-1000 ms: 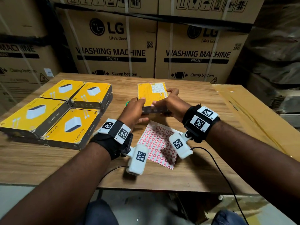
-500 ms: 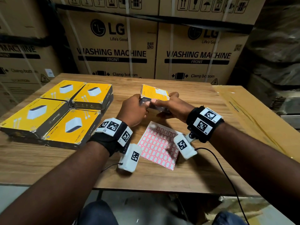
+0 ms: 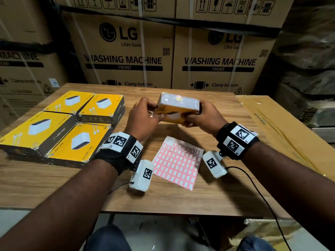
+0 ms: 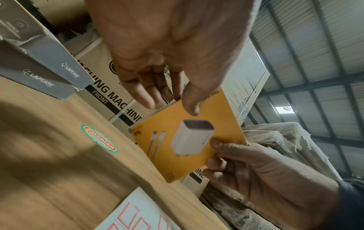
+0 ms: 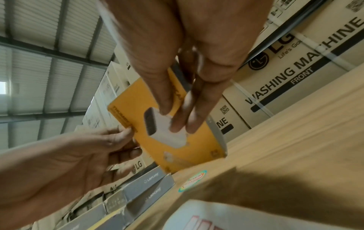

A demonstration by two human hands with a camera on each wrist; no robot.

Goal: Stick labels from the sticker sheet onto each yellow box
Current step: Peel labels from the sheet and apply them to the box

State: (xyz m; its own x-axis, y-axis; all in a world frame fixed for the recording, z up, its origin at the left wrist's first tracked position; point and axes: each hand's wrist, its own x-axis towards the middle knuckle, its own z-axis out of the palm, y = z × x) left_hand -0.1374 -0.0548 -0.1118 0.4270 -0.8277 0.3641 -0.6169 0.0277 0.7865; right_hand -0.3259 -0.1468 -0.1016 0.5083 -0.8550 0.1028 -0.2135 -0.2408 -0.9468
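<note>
I hold one yellow box (image 3: 174,110) in the air over the middle of the wooden table (image 3: 181,200), its grey side turned up. My left hand (image 3: 154,113) pinches its left end and my right hand (image 3: 194,117) grips its right end. In the left wrist view the yellow box (image 4: 165,157) shows its charger picture, with my left thumb on its top edge. In the right wrist view my right fingers (image 5: 177,115) lie across that printed face. The sticker sheet (image 3: 178,160), a grid of red-edged labels, lies flat on the table below my hands.
Several more yellow boxes (image 3: 63,127) lie stacked in a block on the table's left part. Large washing machine cartons (image 3: 126,57) stand behind the table. A brown carton (image 3: 282,127) adjoins its right edge. A round coloured sticker (image 4: 99,138) is on the tabletop.
Both hands have turned the box over: its labelled back faced me before, now its grey side is up and the printed front faces down. The hands have risen slightly.
</note>
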